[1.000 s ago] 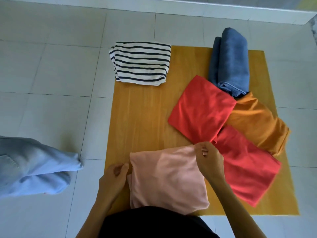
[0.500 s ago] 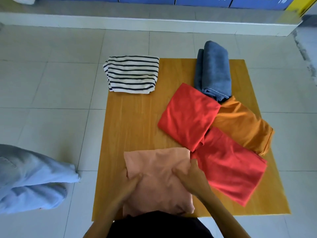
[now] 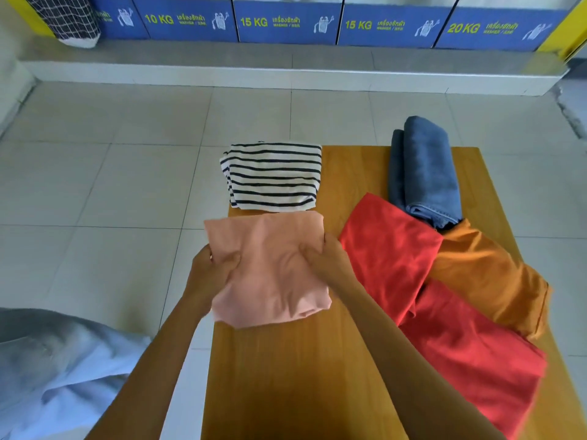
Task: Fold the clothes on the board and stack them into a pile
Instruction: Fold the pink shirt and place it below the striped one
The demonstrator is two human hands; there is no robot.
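Note:
A folded pink garment point(image 3: 270, 268) is held above the wooden board point(image 3: 286, 376), just in front of a folded striped top point(image 3: 273, 174) at the board's far left corner. My left hand point(image 3: 211, 269) grips its left edge and my right hand point(image 3: 322, 257) grips its right side. To the right lie a red garment point(image 3: 386, 249), a second red garment point(image 3: 470, 360), an orange garment point(image 3: 489, 277) and folded blue jeans point(image 3: 425, 173).
A light blue garment point(image 3: 54, 369) lies on the tiled floor at the lower left. A raised ledge point(image 3: 286, 74) with blue-fronted washing machines point(image 3: 286, 22) runs along the far side. A checked basket point(image 3: 65, 20) stands at the far left.
Both hands took hold of the folded pink garment, lifted it off the near part of the board and carried it forward toward the striped top. The view tilted up.

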